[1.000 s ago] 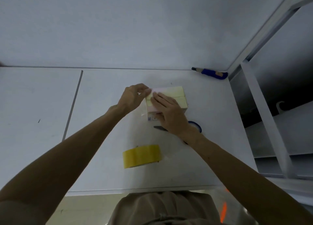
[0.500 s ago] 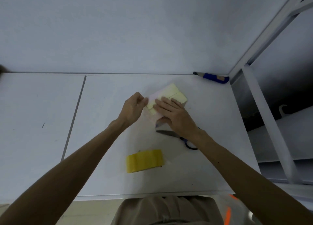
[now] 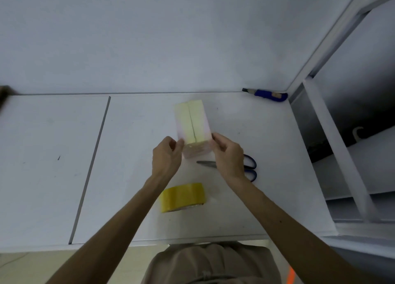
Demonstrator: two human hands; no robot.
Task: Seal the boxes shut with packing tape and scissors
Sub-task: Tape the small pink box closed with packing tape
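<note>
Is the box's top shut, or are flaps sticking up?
Shut: the top of the box lies flat, no flap raised, one seam line down its middle.

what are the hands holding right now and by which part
The box, at its near end: the left hand has its grip on the near-left corner, the right hand on the near-right corner. Tape roll and scissors lie unheld.
</note>
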